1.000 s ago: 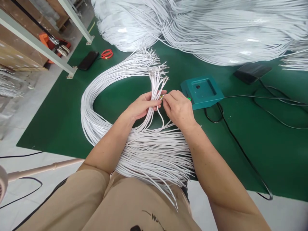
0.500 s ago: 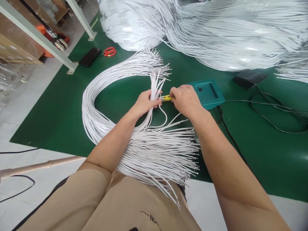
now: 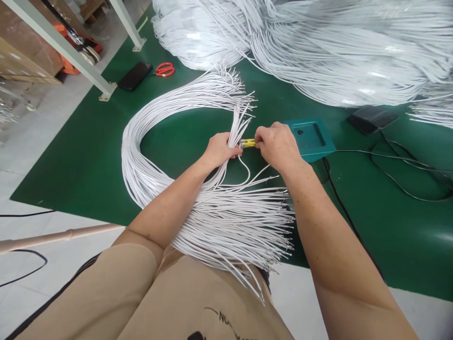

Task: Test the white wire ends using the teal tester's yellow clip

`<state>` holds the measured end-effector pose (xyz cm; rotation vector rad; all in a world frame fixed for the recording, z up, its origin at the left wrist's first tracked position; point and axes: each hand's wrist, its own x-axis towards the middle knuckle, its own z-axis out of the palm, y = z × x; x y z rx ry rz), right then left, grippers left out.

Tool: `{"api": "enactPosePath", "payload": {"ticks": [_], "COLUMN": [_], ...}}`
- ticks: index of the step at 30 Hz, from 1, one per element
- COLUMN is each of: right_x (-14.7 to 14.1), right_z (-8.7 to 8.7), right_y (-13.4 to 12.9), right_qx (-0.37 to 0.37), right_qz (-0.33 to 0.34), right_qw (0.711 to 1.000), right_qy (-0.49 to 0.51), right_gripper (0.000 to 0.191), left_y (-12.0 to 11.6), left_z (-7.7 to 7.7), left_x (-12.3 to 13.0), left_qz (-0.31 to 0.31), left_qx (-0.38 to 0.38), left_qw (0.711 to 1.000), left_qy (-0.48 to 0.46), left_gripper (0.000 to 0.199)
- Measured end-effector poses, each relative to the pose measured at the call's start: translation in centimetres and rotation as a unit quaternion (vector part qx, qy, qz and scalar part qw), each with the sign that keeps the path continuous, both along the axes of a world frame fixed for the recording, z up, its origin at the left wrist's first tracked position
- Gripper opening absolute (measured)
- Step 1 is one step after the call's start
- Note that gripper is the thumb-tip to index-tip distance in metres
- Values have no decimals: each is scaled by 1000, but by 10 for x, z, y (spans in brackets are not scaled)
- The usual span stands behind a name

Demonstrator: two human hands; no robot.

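My left hand is closed around a small bunch of white wires, whose ends stick up above the fingers. My right hand grips a small yellow tool with a metal tip; its exact kind is partly hidden by the fingers. The tip is right at the bunch, beside my left thumb, where one wire loops down. A large bundle of white wires curves in a C on the green table, its lower ends fanned out under my left forearm and close to my body.
A teal tray-like device with a cord stands right behind my right hand. Red-handled scissors and a black phone lie at the back left. Piled white wires fill the back. A black wedge-shaped object sits at right, with cables.
Both hands and the bunch have shifted slightly right in the picture, as has much of the scene. The wire ends in my left hand lean more to the right. Both grips stay closed.
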<state>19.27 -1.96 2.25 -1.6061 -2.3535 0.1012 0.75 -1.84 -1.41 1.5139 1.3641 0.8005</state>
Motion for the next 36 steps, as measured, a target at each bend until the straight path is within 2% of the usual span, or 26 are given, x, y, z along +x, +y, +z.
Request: {"api": "enactPosePath", "payload": {"ticks": [3,6,9,14,16,18,21,23,24,28,30,33,36], "right_x": [7,18,26,31,29,24,8,-6,-13,-32,-36,-33,-24], "right_z": [4,6,2,-7,-3,7,25,30,29,14,10,15,20], "right_y": [-8,-17,-21,-16,-17,-25,-42,-54,-59,-73,-79,-83,-78], "right_qx": [48,119,121,118,130,131,66,-7,-26,-65,-123,-247,-382], "right_qz": [-1,-92,-146,-146,-132,-75,108,211,229,217,186,144,118], "right_qw": [999,989,981,982,982,983,973,962,963,973,971,957,913], "right_qy": [-2,-14,-28,-2,40,107,194,175,141,-42,-82,-56,80], "right_gripper": [15,32,43,43,40,35,24,20,20,22,22,19,22], "left_y": [-2,-3,-4,-6,-7,-9,-9,-9,-9,-9,-10,-10,-10], "left_z": [6,13,15,18,21,24,25,24,24,28,32,36,35], "left_x": [1,1,-1,-8,-8,-7,-3,-1,0,-1,-1,-2,-3], "left_qz": [4,-4,-8,16,19,13,-1,-6,-6,11,19,13,4], "left_qx": [-13,-27,-31,-51,-44,-39,-43,-46,-49,-93,-128,-159,-163], "left_qw": [1000,1000,999,996,993,987,974,968,966,958,950,943,944], "left_qy": [8,6,-8,-74,-112,-157,-222,-246,-252,-270,-283,-293,-287], "left_gripper": [31,33,36,46,46,45,46,51,52,44,39,36,36]}}
